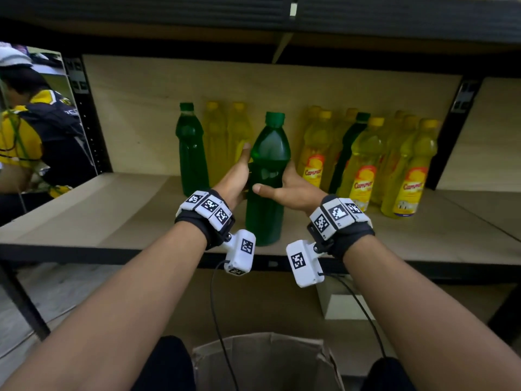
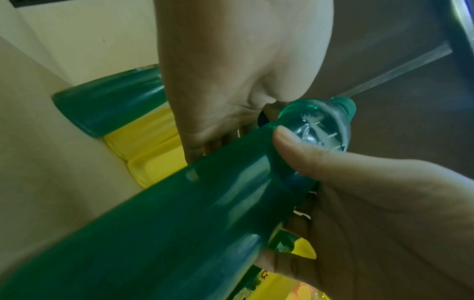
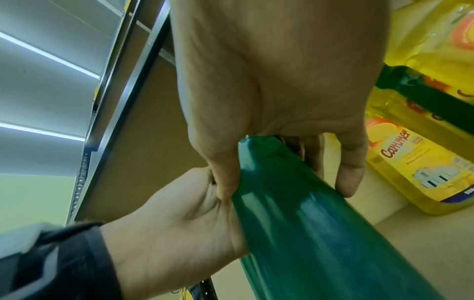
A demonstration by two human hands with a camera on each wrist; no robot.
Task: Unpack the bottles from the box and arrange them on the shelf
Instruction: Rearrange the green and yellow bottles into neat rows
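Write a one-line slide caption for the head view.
Both hands, left and right, hold an upright green bottle at the shelf front, before rows of yellow bottles.

Bare forearms, black wrist straps (image 1: 351,235), white marker-printed blocks (image 1: 208,206) (cabled camera pods beneath)

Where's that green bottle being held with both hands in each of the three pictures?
Head: green bottle upright at centre, on the shelf's front.
Left wrist: green bottle runs diagonally from lower left to its cap.
Right wrist: green bottle fills lower right.
Shared landmark: labelled yellow bottles.
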